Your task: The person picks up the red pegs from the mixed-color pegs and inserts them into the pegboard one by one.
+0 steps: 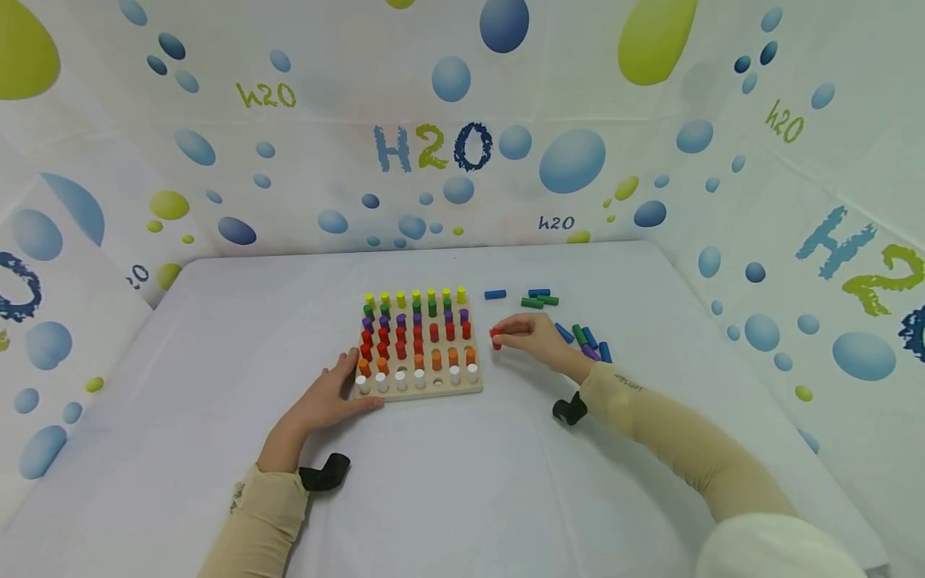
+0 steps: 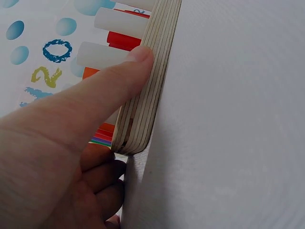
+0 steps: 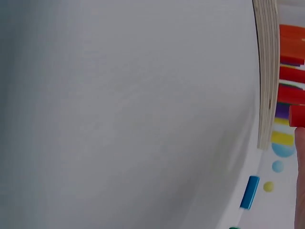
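Observation:
A wooden pegboard (image 1: pixel 462 388) lies on the table, carrying rows of yellow, green, purple, red, orange and white pegs. My left hand (image 1: pixel 331 399) holds its front left corner. In the left wrist view the thumb of that hand (image 2: pixel 71 109) lies against the front edge, and the other fingers are bent beside the left side. Just right of the board, my right hand (image 1: pixel 536 340) pinches a red peg (image 1: pixel 495 339) between thumb and fingers, above the tabletop. That red peg (image 3: pixel 298 116) also shows at the right edge of the right wrist view. Bare holes are visible among the front rows.
Behind my right hand lie loose blue pegs (image 1: pixel 495 295) and green pegs (image 1: pixel 531 303). Beside its wrist is another loose group with a purple peg (image 1: pixel 589 352) and several blue and green ones. A white cloth (image 1: pixel 462 482) covers the table; a printed curtain hangs behind.

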